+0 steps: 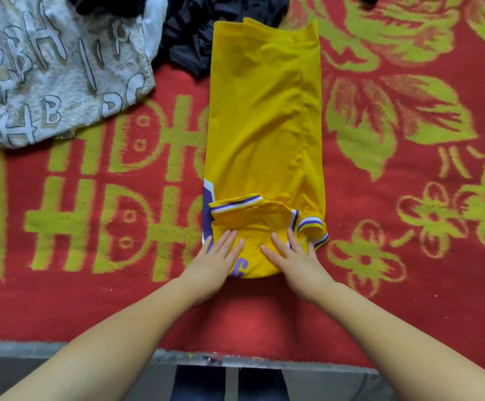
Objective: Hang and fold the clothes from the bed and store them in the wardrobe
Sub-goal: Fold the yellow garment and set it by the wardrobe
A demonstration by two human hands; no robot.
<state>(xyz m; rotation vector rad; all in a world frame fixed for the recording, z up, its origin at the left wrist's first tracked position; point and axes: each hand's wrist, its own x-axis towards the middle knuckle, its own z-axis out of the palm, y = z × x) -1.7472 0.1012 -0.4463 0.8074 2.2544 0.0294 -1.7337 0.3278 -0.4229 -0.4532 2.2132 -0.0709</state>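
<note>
Centre of frame: smooth yellow jersey with purple-and-white ribbed trim, folded to a long narrow rectangle, lying flat on the coarse red bed cover with yellow-green woven flowers and letters. Left hand and right hand lie flat on its near end, fingers straight, pressing, grasping nothing. Upper left: soft grey knit garment printed with outlined letters. Top centre: crumpled dark clothes, touching the jersey's far corner.

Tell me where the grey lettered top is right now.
Head view, upper left: the grey lettered top lies on the red bedspread, left of the yellow jersey.
</note>
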